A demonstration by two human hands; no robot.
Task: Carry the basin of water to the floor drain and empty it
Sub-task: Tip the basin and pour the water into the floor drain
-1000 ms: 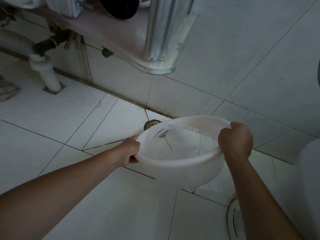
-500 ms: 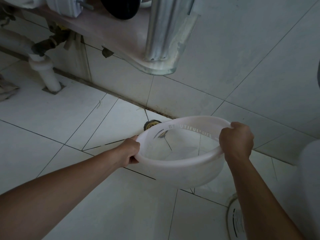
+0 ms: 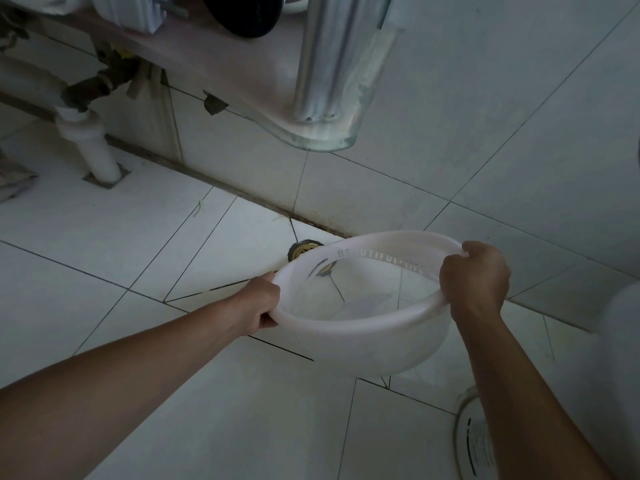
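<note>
white floor tiles (image 3: 104, 258) meet a tiled wall (image 3: 485, 116) under a glass shelf (image 3: 322, 140), with a white waste pipe (image 3: 90, 147) to the left. the translucent basin (image 3: 349, 323) is held low over the floor, its far rim tipped down toward the floor drain (image 3: 302, 249), which sits by the wall just beyond that rim. the left hand (image 3: 258, 303) is curled round the near-left rim and the right hand (image 3: 474, 275) is clamped over the right rim. this looks like the pouring step, near its end; only a thin pool seems to remain, though i cannot tell for sure. next, a steeper tilt toward the drain would clear the last water, both grips kept firm.
</note>
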